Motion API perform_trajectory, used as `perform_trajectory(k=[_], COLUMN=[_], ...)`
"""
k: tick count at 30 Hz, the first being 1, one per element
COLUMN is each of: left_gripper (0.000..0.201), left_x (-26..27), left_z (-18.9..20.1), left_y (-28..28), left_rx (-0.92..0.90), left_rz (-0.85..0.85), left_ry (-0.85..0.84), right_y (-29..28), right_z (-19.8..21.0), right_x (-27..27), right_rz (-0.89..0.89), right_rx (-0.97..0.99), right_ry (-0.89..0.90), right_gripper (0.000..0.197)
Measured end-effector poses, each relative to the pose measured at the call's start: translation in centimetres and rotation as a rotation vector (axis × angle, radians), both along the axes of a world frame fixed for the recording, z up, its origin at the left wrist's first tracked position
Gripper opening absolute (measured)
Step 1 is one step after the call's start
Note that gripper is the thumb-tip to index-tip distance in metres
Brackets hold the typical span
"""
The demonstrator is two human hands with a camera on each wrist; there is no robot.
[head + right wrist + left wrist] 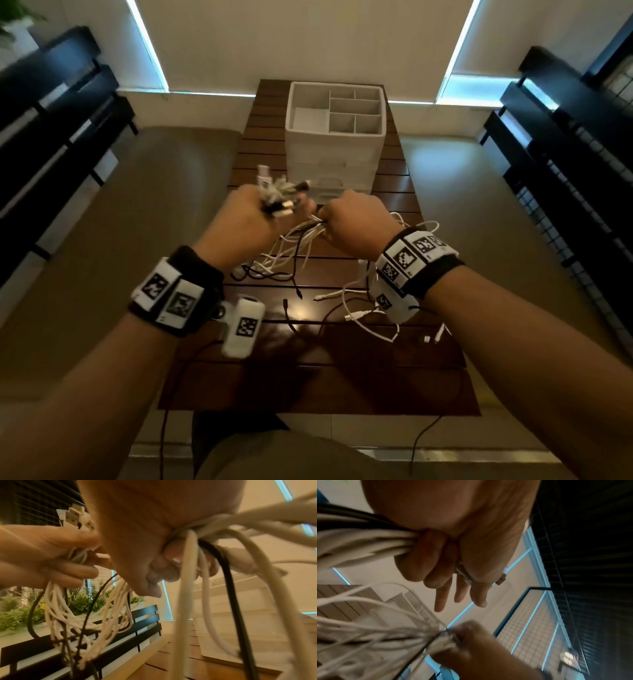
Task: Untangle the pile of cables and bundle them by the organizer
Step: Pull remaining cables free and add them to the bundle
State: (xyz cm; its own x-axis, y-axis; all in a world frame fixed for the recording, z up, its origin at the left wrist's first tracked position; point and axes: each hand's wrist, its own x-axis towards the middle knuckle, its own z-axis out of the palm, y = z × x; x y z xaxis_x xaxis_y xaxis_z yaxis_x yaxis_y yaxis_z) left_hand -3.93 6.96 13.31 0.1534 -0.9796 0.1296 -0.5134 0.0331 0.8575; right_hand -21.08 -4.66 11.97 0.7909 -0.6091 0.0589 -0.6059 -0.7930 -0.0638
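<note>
My left hand (260, 214) is raised over the table and grips a bunch of white and black cables just below their plugs (278, 193), which fan out above the fist. Close to its right, my right hand (337, 219) grips the same cables (308, 229) lower down. In the left wrist view the white strands (368, 545) run into the curled left fingers (426, 561). The right wrist view shows the right fingers (164, 566) wrapped round white and black cables (190, 555). The strands sag in loops onto the table. The white organizer (334, 147) stands behind the hands, its top compartments open.
Loose white and black cable ends (359, 310) trail over the dark slatted wooden table (308, 380), some hanging off its front edge. Black benches (58, 137) flank the table on both sides. Green plants (18, 612) grow behind the left bench.
</note>
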Motion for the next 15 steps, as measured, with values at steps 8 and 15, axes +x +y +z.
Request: perform_trajectory(k=[8,15], left_gripper=[0.021,0.034], left_x=[-1.3,-0.4], left_z=[-1.1,-1.4], left_y=[-1.1,-1.7], left_rx=[0.124,0.112], left_rz=[-0.105,-0.148], left_ry=[-0.085,-0.023], right_y=[0.6,0.6], right_z=[1.0,1.1], right_x=[0.3,0.5], right_rz=[-0.007,0.027], right_rx=[0.076,0.1], right_ry=[-0.087,-0.161], right_gripper=[0.012,0.02])
